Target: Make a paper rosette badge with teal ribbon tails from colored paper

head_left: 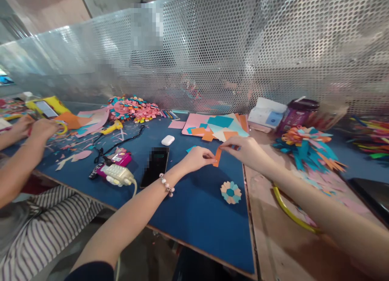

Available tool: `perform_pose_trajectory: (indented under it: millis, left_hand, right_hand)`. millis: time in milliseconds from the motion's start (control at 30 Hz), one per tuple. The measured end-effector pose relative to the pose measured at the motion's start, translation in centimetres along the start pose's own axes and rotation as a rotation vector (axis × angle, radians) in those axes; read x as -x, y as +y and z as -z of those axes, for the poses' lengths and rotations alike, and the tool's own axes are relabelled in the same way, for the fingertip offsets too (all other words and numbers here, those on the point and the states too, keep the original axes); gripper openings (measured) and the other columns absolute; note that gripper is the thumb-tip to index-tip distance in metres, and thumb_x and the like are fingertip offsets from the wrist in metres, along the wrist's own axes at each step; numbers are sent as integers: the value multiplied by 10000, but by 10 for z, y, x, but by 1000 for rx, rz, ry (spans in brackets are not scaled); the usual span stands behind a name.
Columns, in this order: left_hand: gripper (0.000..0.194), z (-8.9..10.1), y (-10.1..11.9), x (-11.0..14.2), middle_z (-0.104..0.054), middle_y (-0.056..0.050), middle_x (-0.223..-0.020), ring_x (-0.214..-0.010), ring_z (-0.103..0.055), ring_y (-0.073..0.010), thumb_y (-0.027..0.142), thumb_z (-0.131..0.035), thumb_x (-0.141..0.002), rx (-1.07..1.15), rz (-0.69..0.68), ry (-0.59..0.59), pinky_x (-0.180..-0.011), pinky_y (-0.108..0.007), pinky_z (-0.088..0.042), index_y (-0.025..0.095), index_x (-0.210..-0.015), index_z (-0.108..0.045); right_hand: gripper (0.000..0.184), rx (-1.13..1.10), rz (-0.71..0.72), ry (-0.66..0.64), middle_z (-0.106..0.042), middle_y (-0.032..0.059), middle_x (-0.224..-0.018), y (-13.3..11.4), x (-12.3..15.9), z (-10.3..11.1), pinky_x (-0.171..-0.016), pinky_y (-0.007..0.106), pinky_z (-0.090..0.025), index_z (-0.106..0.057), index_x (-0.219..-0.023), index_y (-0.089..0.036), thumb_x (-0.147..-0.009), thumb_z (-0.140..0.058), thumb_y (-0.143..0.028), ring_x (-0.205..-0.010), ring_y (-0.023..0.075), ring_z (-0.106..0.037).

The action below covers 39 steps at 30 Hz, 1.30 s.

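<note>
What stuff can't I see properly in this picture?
All in the head view:
- Orange paper strip: partly covered by the fingertips of the left hand and right hand.
- Yellow curved thing: the rest is hidden by the right forearm.
- Black object: cut off by the right edge.
- Purple jar: label too blurred to read.

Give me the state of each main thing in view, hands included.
Left hand, pinching the orange strip's lower part
Right hand, pinching near its upper end
Orange strip, held in both hands
Paper flower, lying on the blue table
Earbud case, lid closed
Phone, lying flat, screen mostly dark
Glue gun, lying down, not held
</note>
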<state>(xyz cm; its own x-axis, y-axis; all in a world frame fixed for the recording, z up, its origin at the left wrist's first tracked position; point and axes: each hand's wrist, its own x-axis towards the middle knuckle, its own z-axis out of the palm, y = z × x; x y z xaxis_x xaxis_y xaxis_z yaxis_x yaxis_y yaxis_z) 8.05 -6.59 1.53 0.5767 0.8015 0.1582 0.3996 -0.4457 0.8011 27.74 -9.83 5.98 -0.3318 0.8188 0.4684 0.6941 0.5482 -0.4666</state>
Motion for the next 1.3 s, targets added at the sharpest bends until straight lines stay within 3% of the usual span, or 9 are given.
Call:
perform_pose_trajectory:
  millis: [133, 200, 267, 367, 433, 500, 700, 900, 1300]
  left_hand:
    - [171, 24, 13, 1, -725, -58, -834, -797, -667, -166, 262, -584, -792, 77, -41, -63, -770, -298, -505, 174, -877, -704]
    - [225, 41, 16, 0, -717, -56, -781, -796, -661, -158, 274, -544, -821, 193, -43, 34, -799, -305, -498, 171, -958, -690]
    - [226, 55, 14, -4, -691, -44, -722, -725, -650, -139, 269, -543, -814, 346, -34, 241, -756, -289, -505, 151, -949, -679]
    - [198, 66, 4, -12, -614, -4, -610, -604, -599, -107, 241, -541, -790, 488, 14, 519, -665, -251, -501, 133, -894, -669]
    - [190, 68, -4, -16, -576, 14, -572, -558, -567, -97, 230, -543, -773, 504, 59, 607, -633, -240, -495, 132, -879, -666]
    - [191, 68, -11, -19, -567, 17, -570, -548, -553, -94, 230, -542, -766, 505, 77, 629, -629, -239, -494, 132, -878, -663]
    - [193, 66, -9, -19, -558, 14, -568, -560, -550, -96, 241, -532, -769, 496, 60, 625, -633, -232, -491, 134, -861, -663]
    - [202, 61, -1, -15, -562, 6, -573, -591, -567, -108, 245, -517, -783, 438, -2, 565, -635, -230, -491, 139, -870, -664]
    - [234, 57, -16, -18, -606, -5, -579, -595, -606, -131, 275, -494, -809, 190, 26, 509, -600, -223, -485, 154, -911, -666]
  right_hand:
    - [110, -74, -124, 10, -718, 30, -811, -19, -2, 27, -669, 335, -489, -735, -765, -231, -777, -628, -253, -742, 208, -641]
    - [123, -184, -188, -62, -712, 41, -767, -28, -6, 39, -572, 309, -481, -738, -747, -227, -756, -665, -326, -684, 194, -638]
    - [162, -358, -288, -216, -707, 61, -739, -33, -12, 41, -463, 269, -448, -734, -740, -203, -731, -686, -357, -630, 178, -633]
    - [188, -572, -439, -509, -716, 89, -776, -33, -24, 19, -395, 217, -399, -724, -740, -170, -688, -719, -350, -609, 156, -633]
    - [211, -622, -531, -665, -721, 97, -814, -29, -33, -8, -385, 192, -382, -714, -749, -161, -672, -729, -357, -618, 142, -634]
    - [214, -623, -587, -704, -723, 101, -832, -24, -41, -35, -385, 180, -379, -704, -744, -153, -664, -728, -349, -623, 137, -638]
    - [143, -515, -559, -618, -706, 81, -727, -14, -51, -77, -346, 174, -337, -683, -684, -139, -665, -703, -280, -486, 88, -547]
    - [115, -454, -479, -614, -702, 71, -735, -11, -43, -83, -354, 177, -391, -687, -708, -143, -684, -675, -255, -526, 106, -566]
    - [250, -338, -409, -545, -674, 64, -737, -15, -36, -87, -332, 201, -431, -623, -944, -142, -743, -657, -287, -490, 117, -576]
